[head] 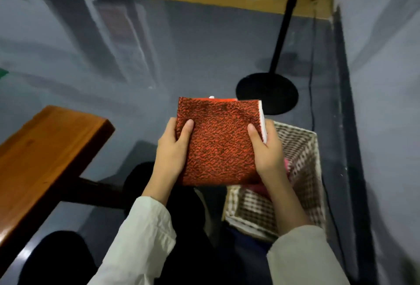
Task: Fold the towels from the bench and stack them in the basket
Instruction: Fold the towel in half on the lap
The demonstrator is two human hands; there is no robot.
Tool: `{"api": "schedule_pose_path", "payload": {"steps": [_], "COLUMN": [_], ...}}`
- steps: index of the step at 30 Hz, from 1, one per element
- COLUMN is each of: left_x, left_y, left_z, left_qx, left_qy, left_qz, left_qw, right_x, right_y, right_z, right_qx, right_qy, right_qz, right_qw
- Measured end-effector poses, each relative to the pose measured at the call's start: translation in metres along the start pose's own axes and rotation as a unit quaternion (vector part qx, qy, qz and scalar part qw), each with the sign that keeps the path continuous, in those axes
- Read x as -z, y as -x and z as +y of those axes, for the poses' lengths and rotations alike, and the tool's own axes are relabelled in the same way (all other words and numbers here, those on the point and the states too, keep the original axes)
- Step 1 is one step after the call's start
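Gripping the folded red towel by its side edges, the left hand and right hand held it, not yet stacked, over the wicker basket, where pink cloth already lay

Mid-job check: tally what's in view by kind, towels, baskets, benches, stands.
Towels: 2 (red towel gripped by left hand and right hand; pink towel inside the basket)
Baskets: 1
Benches: 1, wooden bench
Stands: 1, black floor stand
Total: 5
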State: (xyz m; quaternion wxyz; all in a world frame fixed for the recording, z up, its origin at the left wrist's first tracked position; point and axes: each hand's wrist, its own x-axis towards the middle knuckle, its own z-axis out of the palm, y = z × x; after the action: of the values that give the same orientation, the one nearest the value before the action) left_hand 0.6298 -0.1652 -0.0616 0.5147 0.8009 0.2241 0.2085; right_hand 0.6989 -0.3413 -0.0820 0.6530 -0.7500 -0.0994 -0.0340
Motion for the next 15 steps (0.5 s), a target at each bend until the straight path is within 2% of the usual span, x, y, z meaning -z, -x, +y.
{"api": "schedule_pose_path", "payload": {"steps": [6,10,15], "left_x": [-0.076,-0.115,-0.158], "left_y": [0.004,0.0,-0.012], "left_z": [0.003,-0.003,-0.012], "left_qx": [-0.006,-0.014,-0.02], "left_qy": [-0.033,-0.103,-0.147], "left_qz": [-0.105,-0.181,-0.208], "left_qw": [0.994,0.978,0.967], "right_x": [0.063,0.089,0.11], "right_y": [0.001,-0.007,-0.023], "right_z": [0.04,0.064,0.096], "right_qx": [-0.056,-0.097,-0.146], "right_qy": [0.06,0.084,0.12], "right_qz": [0.055,0.084,0.09], "right_qw": [0.995,0.988,0.978]}}
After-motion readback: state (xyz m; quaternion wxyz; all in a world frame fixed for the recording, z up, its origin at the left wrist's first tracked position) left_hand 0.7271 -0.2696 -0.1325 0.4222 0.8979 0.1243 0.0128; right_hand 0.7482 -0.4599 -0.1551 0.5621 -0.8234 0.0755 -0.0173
